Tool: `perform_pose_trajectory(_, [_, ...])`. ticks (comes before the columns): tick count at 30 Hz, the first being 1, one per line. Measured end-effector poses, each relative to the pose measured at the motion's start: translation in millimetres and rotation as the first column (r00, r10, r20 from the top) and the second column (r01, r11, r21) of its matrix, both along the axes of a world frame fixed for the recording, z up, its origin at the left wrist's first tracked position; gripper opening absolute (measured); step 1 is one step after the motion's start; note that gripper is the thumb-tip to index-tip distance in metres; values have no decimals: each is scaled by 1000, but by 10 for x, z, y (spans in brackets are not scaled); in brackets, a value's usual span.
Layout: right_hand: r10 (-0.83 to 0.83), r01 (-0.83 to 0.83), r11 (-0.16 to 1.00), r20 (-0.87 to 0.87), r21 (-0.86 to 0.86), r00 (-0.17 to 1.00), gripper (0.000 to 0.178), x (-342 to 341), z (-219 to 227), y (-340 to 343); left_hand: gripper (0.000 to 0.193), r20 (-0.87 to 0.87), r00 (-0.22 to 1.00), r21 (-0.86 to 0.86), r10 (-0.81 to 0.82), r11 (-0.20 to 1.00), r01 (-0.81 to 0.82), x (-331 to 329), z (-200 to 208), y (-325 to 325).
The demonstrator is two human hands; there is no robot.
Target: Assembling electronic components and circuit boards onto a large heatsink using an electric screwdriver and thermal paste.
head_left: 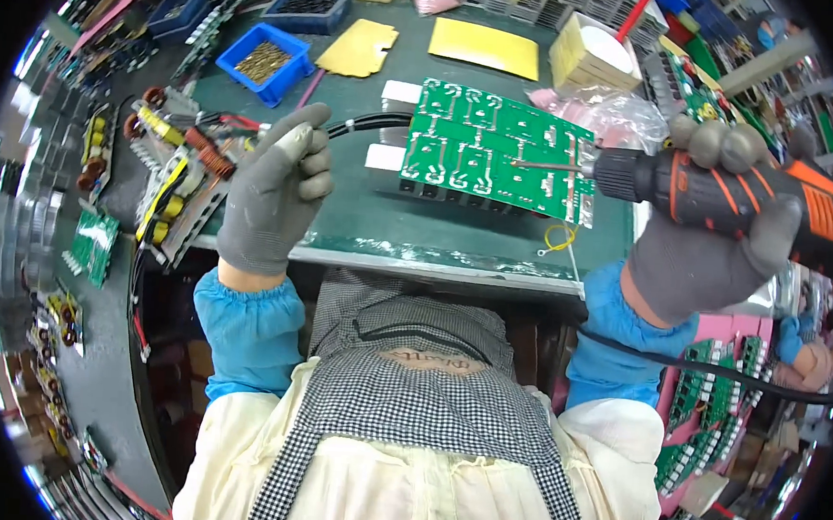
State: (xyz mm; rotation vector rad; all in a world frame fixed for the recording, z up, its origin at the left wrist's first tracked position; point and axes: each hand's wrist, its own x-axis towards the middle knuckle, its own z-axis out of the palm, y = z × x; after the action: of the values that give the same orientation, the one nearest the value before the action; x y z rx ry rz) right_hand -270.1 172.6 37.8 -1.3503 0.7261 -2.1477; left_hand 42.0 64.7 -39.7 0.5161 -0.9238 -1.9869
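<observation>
My right hand, in a grey glove, is wrapped round a black and orange power screwdriver. Its long thin bit reaches left over a green circuit board; whether the tip touches the board I cannot tell. The board lies on metal heat sinks whose ends stick out at its left. Left of it is my gloved left hand, raised with fingers curled and thumb against the forefinger. Anything pinched there is too small to make out. Black cables run from the board's left side towards that hand.
A blue bin of brass-coloured screws stands at the far left, beside yellow sheets. Wired coil assemblies crowd the bench's left. Clear plastic bags and an open box sit behind the screwdriver. Its black cord crosses my right sleeve.
</observation>
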Motion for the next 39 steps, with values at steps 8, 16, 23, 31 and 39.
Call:
perform_pose_trajectory(8, [-54,54,998,1,-38,999,66,11,-168,-94,56,614,721,-748,321,527,403,-389,61,-296])
perform_pose_trajectory(16, [-13,15,999,32,-41,999,66,70,-222,-113,31,546,707,-819,448,108,564,-542,-219,-435])
perform_pose_trajectory(23, [5,-5,1000,-65,-13,998,72,154,-246,-173,28,530,714,-836,458,140,531,-540,-262,-417])
perform_pose_trajectory(31, [-2,77,965,-286,250,958,43,220,-91,-492,26,526,718,-841,455,154,518,-554,-221,-390])
perform_pose_trajectory(39, [9,77,968,-341,239,940,22,334,-20,-681,26,530,718,-840,451,169,515,-511,-271,-377])
